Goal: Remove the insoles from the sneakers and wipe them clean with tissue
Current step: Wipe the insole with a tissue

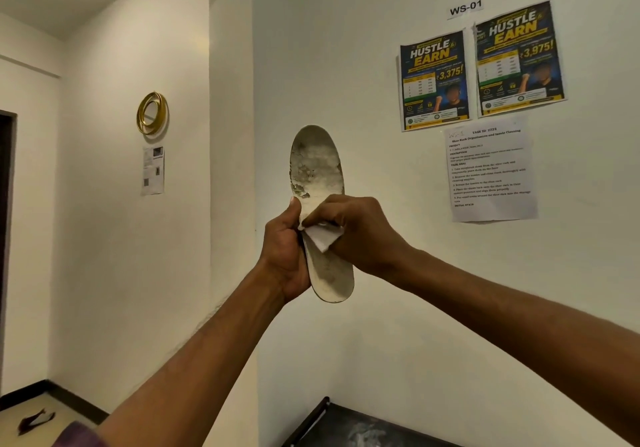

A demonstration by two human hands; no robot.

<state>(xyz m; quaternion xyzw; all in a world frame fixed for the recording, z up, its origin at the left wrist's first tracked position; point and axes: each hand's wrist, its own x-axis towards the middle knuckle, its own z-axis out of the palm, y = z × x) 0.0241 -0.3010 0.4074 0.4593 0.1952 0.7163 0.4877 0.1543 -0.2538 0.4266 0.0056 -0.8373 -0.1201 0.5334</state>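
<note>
A white wall (pixel 346 65) is seen behind the insole (pixel 317 166), which is held upright in the air with its toe end uppermost. Below the insole and to its right, a dark dusty surface (pixel 363 426) is glimpsed at the bottom edge of the view. It may be the top of a shoe rack, though too little is shown to be sure. Up and to the right of the insole, two posters (pixel 434 81) and a printed task sheet (pixel 490 173) are fixed to the wall. The insole itself is plainly out of its sneaker, so removal is judged done for this one at least. Its lower half is gripped by the left hand (pixel 284 256), which is curled round the left edge with the thumb raised alongside. Its middle is pressed by the right hand (pixel 360 232), whose fingers are pinched on a folded white tissue (pixel 323 237). Grey blotches and flaking patches are shown above the tissue and stains below it, so the wiping is judged far from finished. No sneakers and no second insole are shown, so the remainder cannot be assessed.
</note>
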